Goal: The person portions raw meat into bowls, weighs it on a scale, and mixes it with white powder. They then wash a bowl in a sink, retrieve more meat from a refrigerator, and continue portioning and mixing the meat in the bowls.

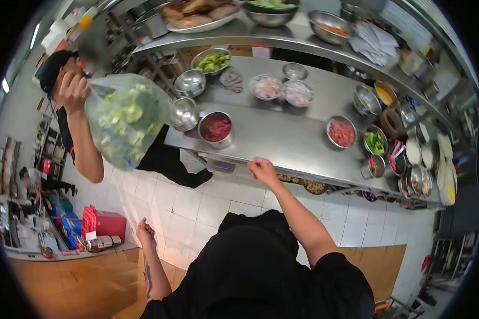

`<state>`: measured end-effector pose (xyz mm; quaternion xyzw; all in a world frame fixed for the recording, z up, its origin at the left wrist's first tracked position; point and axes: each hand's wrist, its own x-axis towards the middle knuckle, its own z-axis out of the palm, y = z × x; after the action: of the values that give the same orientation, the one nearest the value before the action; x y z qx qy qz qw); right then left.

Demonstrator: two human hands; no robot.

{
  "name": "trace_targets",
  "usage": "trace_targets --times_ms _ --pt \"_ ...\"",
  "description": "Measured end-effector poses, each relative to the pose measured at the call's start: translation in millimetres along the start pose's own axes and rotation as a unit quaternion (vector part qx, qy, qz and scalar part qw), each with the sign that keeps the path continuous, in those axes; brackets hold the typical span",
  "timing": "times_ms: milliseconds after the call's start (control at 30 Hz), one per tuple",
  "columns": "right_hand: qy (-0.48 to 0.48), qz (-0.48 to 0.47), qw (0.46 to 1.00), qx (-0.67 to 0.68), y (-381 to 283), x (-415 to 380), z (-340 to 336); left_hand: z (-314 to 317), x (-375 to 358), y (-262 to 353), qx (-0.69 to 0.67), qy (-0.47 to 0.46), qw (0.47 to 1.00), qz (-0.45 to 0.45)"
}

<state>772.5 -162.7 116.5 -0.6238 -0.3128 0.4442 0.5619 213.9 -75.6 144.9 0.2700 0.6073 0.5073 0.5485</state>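
Right hand: rests on the near edge of the steel bench, fingers curled loosely over the lip; nothing held in the grip.
Left hand: hangs low beside the wooden counter, fingers loosely curled, empty as far as the view shows.
Nearest thing: bowl of red sauce, standing on the bench near its left end, just beyond the right hand but not touched.
Look: round steel bowl, straight-walled, shiny rim, dark red contents well up the side.
Handling (judged): moderately heavy with its fill, rigid, smooth and likely slippery; contents would slosh if tipped. Best taken by the rim or cupped around the wall, kept level.
Around it: two empty steel bowls to its left; bowl of minced meat toward the right end; bowl of green peppers beside that; bowl of chopped greens at the far edge.
Co-worker: stands past the bench's left end, hand raised, gripping the neck of a clear plastic bag of broccoli.
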Motion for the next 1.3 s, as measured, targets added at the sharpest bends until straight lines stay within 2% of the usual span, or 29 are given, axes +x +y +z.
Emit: trace_targets --times_ms 67,133,200,267,433,467,500,633,733,800,867,900,933,1067,1133,1167,1233,1267,1300 --pt "0.021 -0.020 0.996 -0.080 -25 48 23 -16 19 10 -0.019 0.014 1.000 0.009" --pt "0.036 -0.050 0.995 -0.085 -60 96 47 -21 31 23 -0.016 0.025 0.999 0.029" --pt "0.048 -0.111 0.986 -0.110 -97 152 71 -30 43 29 -0.036 0.037 0.998 0.040" --pt "0.090 -0.206 0.956 -0.189 -105 233 95 -32 48 34 -0.050 0.063 0.995 0.056" --pt "0.114 -0.219 0.920 -0.305 -132 390 140 -57 23 41 -0.097 0.158 0.979 0.082" --pt "0.151 -0.172 0.913 -0.337 -138 411 149 -63 11 41 -0.095 0.191 0.973 0.088" --pt "0.189 -0.126 0.901 -0.369 -142 429 156 -71 0 39 -0.092 0.222 0.966 0.095" --pt "0.186 -0.153 0.881 -0.406 -136 471 163 -121 -52 14 -0.106 0.323 0.938 0.070" --pt "0.213 -0.133 0.877 -0.409 -137 488 167 -126 -83 -1 -0.084 0.363 0.926 0.055" --pt "0.186 -0.126 0.874 -0.431 -142 496 164 -133 -84 -7 -0.075 0.413 0.907 0.016" --pt "0.168 -0.115 0.866 -0.456 -151 495 159 -144 -63 -13 -0.068 0.416 0.907 0.000" --pt "0.159 -0.143 0.852 -0.478 -161 491 158 -141 -48 -12 -0.067 0.423 0.904 -0.013" --pt "0.151 -0.172 0.835 -0.500 -168 489 158 -137 -29 -4 -0.054 0.421 0.905 -0.041" --pt "0.195 -0.186 0.797 -0.541 -186 500 168 -144 75 7 -0.048 0.338 0.939 -0.031" --pt "0.234 -0.274 0.761 -0.539 -184 511 172 -130 133 28 -0.033 0.261 0.965 -0.016" --pt "0.245 -0.271 0.757 -0.542 -186 512 173 -126 162 37 -0.032 0.249 0.968 -0.017" --pt "0.235 -0.337 0.731 -0.545 -200 496 181 -112 213 54 0.056 0.148 0.987 0.002" --pt "0.171 -0.342 0.739 -0.555 -216 473 185 -97 232 63 0.058 0.140 0.988 -0.001" --pt "0.175 -0.336 0.737 -0.559 -221 464 190 -77 251 74 0.075 0.101 0.992 0.017"
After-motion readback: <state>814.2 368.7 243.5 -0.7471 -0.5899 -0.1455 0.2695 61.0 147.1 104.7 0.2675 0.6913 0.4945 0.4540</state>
